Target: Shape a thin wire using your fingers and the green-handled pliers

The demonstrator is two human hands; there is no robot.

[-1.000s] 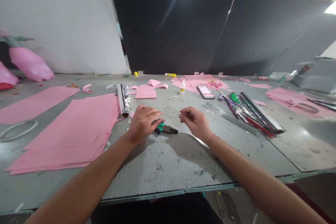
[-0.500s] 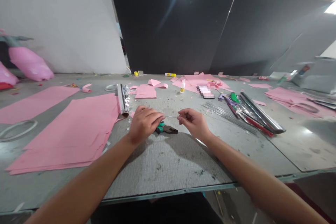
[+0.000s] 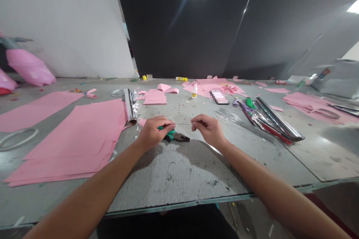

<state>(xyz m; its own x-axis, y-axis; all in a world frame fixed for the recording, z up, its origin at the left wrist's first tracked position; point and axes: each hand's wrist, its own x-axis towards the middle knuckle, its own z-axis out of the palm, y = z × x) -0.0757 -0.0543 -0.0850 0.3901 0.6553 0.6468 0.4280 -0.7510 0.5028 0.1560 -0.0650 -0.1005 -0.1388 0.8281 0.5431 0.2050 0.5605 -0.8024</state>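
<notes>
A thin metal wire (image 3: 183, 123) stretches level between my two hands, just above the table. My left hand (image 3: 155, 130) pinches its left end between thumb and fingers. At the other end, my right hand (image 3: 208, 129) grips it with the fingertips. Below the wire lie pliers with green handles (image 3: 181, 137), jaws pointing right, the handles partly hidden by my left hand. Several loose wires (image 3: 244, 122) are spread on the table to the right of my right hand.
Stacked pink sheets (image 3: 75, 134) lie at left beside a foil roll (image 3: 130, 106). Behind my hands stand a small glue bottle (image 3: 194, 91) and a phone (image 3: 219, 97). Silver rolls (image 3: 279, 119) lie at right. The table's front edge (image 3: 179, 208) runs near me.
The fingers of my left hand have drawn together and lowered slightly, showing more of the green handles. My right hand has shifted slightly right, still holding the wire.
</notes>
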